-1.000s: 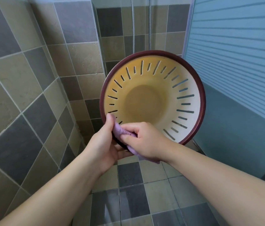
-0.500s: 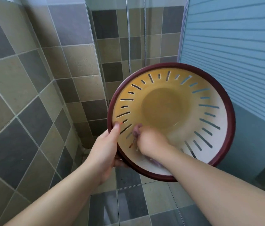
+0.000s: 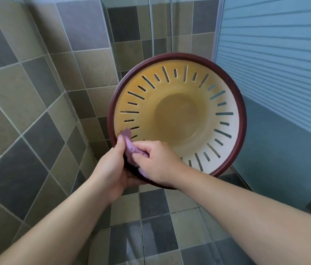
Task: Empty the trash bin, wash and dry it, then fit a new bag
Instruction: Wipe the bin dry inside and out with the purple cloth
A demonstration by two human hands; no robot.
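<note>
The round trash bin [image 3: 227,104] has a cream inside, slotted walls and a dark red rim. It is tipped with its open mouth facing me, held up in the air. My left hand [image 3: 110,167] grips the rim at its lower left, thumb on the inside edge. My right hand [image 3: 156,161] holds a purple cloth [image 3: 129,146] pressed against the rim and inner wall, right beside the left thumb. Part of the cloth is hidden under my fingers. The bin is empty inside.
Grey and beige wall tiles [image 3: 36,92] close in on the left. A frosted blue striped shower screen [image 3: 277,54] stands on the right. Two shower hoses [image 3: 151,29] hang at the back. The tiled floor [image 3: 156,226] lies below.
My right hand with the cloth has come back from the inner wall to the rim beside my left thumb. The bin has shifted slightly in the view.
</note>
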